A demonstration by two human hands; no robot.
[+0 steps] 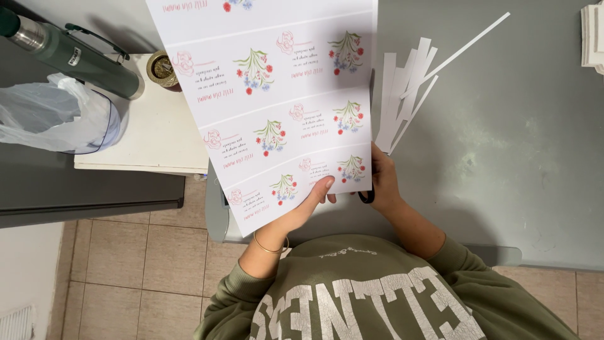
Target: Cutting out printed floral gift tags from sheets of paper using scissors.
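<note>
A large white printed sheet with rows of flower pictures and pink lettering is held up over the grey table. My left hand pinches its lower edge, thumb on the front. My right hand sits at the sheet's lower right corner, partly behind the paper, with a black scissors handle showing at its fingers; the blades are hidden behind the sheet.
Several cut white paper strips lie fanned on the table right of the sheet. A stack of white paper is at the far right edge. To the left, a white stand carries a green flask, a round cup and a plastic bag.
</note>
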